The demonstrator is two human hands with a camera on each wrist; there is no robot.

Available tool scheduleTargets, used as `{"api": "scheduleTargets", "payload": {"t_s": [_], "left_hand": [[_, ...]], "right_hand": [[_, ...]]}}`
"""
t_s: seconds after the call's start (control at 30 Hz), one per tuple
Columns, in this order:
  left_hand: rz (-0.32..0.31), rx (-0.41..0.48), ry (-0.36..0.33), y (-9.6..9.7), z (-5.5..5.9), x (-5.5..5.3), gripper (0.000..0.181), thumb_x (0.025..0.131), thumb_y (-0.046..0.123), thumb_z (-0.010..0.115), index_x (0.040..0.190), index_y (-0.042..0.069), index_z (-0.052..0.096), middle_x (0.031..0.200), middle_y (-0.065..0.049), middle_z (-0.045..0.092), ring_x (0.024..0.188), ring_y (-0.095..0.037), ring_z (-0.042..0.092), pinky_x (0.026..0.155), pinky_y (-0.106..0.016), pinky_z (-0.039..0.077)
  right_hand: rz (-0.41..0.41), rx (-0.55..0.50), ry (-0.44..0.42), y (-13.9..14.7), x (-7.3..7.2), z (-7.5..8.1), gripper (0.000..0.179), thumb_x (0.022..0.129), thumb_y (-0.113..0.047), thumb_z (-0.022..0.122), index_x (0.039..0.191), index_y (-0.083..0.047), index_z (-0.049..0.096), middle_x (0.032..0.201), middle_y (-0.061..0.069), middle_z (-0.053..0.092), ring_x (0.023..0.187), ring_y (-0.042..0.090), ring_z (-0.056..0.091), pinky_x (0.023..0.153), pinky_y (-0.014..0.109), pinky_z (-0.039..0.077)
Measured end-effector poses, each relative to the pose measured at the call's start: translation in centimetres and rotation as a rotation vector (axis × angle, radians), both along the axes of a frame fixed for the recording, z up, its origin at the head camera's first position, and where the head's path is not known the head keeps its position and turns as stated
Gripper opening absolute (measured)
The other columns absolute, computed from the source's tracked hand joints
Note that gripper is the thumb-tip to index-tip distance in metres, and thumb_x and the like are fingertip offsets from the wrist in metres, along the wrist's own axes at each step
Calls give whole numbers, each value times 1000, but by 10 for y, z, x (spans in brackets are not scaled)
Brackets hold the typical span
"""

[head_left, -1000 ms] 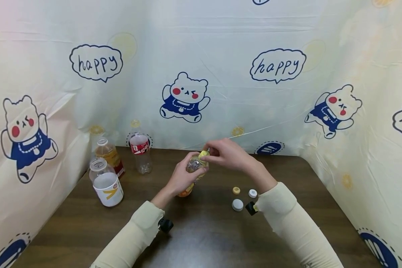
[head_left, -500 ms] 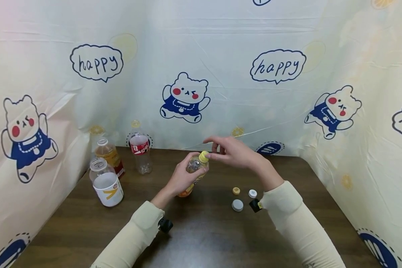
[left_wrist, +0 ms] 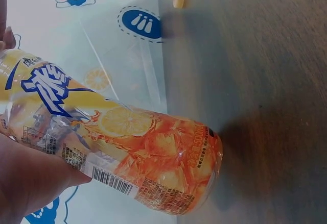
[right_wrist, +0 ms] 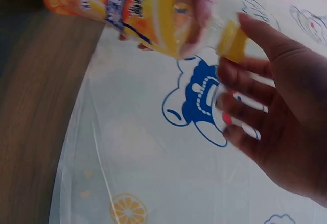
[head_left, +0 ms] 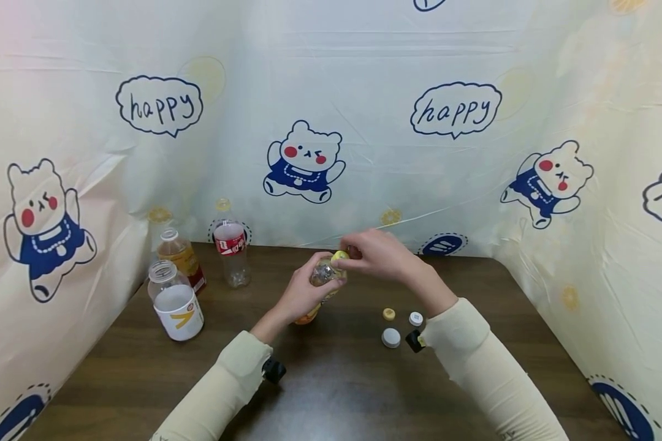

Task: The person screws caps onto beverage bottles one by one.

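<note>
My left hand (head_left: 306, 289) grips an orange-and-yellow labelled plastic drink bottle (left_wrist: 168, 155) around its upper part. The bottle leans, neck up and to the right in the head view; whether its base touches the table cannot be told. On the bottle's mouth sits a yellow cap (right_wrist: 233, 43). My right hand (head_left: 377, 254) holds that cap between thumb and index finger, while its other fingers (right_wrist: 245, 137) spread loosely below in the right wrist view. Part of the bottle's neck is hidden behind the fingers in the head view.
Uncapped bottles stand at the table's left: a wide-mouthed white-labelled one (head_left: 178, 309), an amber-labelled one (head_left: 182, 257) and a red-labelled one (head_left: 232, 251). Right of centre lie a yellow cap (head_left: 388, 314), a small white cap (head_left: 416, 318) and a larger white cap (head_left: 391, 337). A printed curtain surrounds the table.
Half a second ago the right hand's fingers were opened away from the yellow cap; now they have closed on it again. The left hand and bottle have barely shifted.
</note>
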State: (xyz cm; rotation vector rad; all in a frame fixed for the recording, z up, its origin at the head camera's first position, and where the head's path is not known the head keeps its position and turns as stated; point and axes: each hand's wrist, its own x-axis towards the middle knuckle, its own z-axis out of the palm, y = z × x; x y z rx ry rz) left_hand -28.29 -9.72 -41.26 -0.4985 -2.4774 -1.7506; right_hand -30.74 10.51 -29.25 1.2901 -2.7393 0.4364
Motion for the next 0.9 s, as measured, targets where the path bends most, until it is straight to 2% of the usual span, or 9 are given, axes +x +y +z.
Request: {"api": "scheduleTargets", "payload": {"t_s": [0.07, 0.13, 0.27, 0.43, 0.5, 0.6, 0.67, 0.73, 0.9], "left_hand": [[0, -4, 0, -1, -1, -1, 52, 94, 42, 75, 140, 33, 52, 126, -7, 65, 102, -25, 64, 79, -40, 57], [2, -9, -1, -1, -1, -1, 52, 93, 42, 75, 140, 34, 52, 125, -5, 65, 102, -24, 64, 80, -41, 56], [9, -13, 6, -1, -3, -2, 52, 91, 47, 76, 137, 38, 52, 122, -2, 65, 101, -24, 65, 81, -42, 56], [9, -13, -6, -3, 0, -1, 54, 91, 49, 76, 138, 37, 52, 123, -2, 64, 102, -25, 64, 83, -44, 56], [5, -11, -9, -3, 0, 0, 54, 91, 49, 75, 138, 37, 51, 124, -2, 64, 103, -25, 64, 83, -44, 56], [5, -13, -2, -3, 1, 0, 53, 91, 48, 75, 138, 37, 52, 124, -2, 64, 103, -25, 64, 82, -43, 57], [4, -13, 4, -2, 1, 0, 52, 92, 46, 76, 137, 37, 52, 124, -2, 64, 104, -24, 64, 82, -43, 57], [0, -18, 6, -1, 1, 1, 52, 92, 45, 76, 137, 37, 52, 124, -1, 64, 104, -24, 64, 82, -42, 57], [1, -33, 0, 2, 3, 3, 52, 91, 44, 77, 137, 37, 53, 124, -1, 64, 103, -23, 64, 82, -42, 57]], "right_hand": [[-62, 29, 68, -2, 1, -2, 37, 98, -55, 63, 84, -21, 66, 65, -7, 55, 62, 13, 52, 53, 29, 41], [-102, 37, 91, -2, 2, -2, 44, 99, -60, 56, 80, -22, 67, 63, -7, 56, 61, 13, 52, 53, 30, 41], [-104, -29, 18, 4, 2, 3, 45, 104, -56, 49, 94, -20, 73, 73, -5, 64, 68, 14, 57, 60, 32, 48], [-19, -103, -103, 13, 1, 11, 32, 105, -42, 57, 124, -19, 68, 89, -3, 68, 73, 16, 61, 65, 33, 53], [33, -88, -160, 14, 1, 14, 37, 103, -36, 63, 136, -20, 61, 97, -4, 68, 77, 15, 62, 68, 32, 55], [114, -38, -224, 14, 2, 15, 50, 100, -27, 68, 146, -18, 52, 106, -2, 66, 84, 14, 65, 77, 30, 57], [158, -12, -242, 12, 2, 14, 50, 99, -22, 70, 146, -16, 53, 110, -2, 66, 87, 15, 65, 80, 29, 56], [178, 2, -228, 10, 3, 13, 41, 99, -20, 69, 139, -13, 59, 107, -2, 66, 87, 16, 65, 80, 29, 56], [137, 2, -166, 5, 4, 9, 18, 99, -22, 71, 115, -15, 70, 86, -5, 64, 74, 16, 58, 67, 29, 52]]}}
